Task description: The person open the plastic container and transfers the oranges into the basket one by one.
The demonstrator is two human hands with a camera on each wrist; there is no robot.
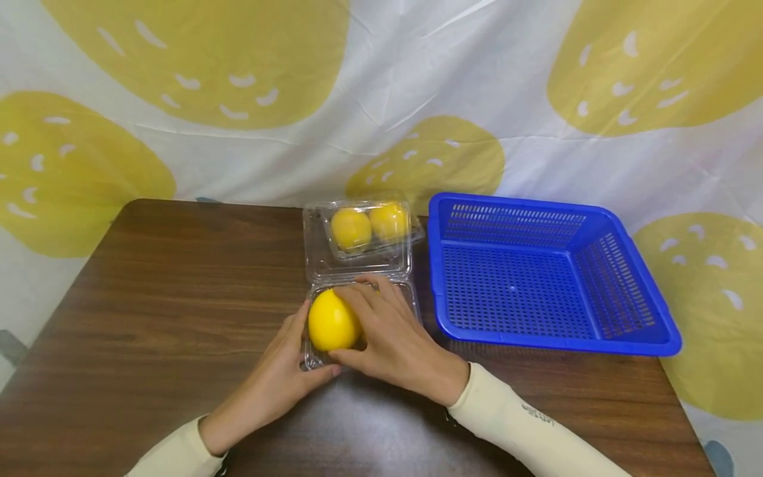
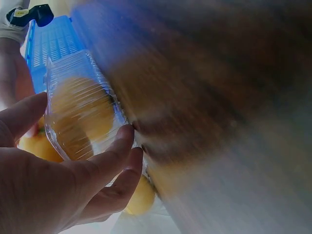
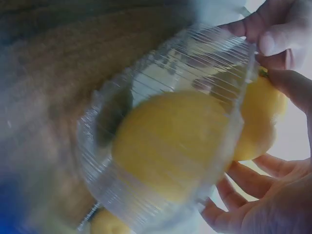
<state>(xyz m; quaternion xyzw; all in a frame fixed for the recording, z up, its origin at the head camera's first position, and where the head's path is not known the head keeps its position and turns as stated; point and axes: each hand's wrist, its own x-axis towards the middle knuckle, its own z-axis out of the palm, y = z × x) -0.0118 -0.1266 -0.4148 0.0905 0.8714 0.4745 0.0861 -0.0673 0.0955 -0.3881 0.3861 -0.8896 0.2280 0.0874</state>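
Head view: the right hand (image 1: 390,338) grips a yellow citrus fruit (image 1: 330,324) at the near half of an open clamshell (image 1: 316,255), which could skid or tip if the spread left hand (image 1: 286,371) braced along its left side slackens.

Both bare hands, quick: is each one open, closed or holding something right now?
Left hand: holding the clear, rectangular plastic box by its side.
Right hand: holding a round, glossy yellow fruit.
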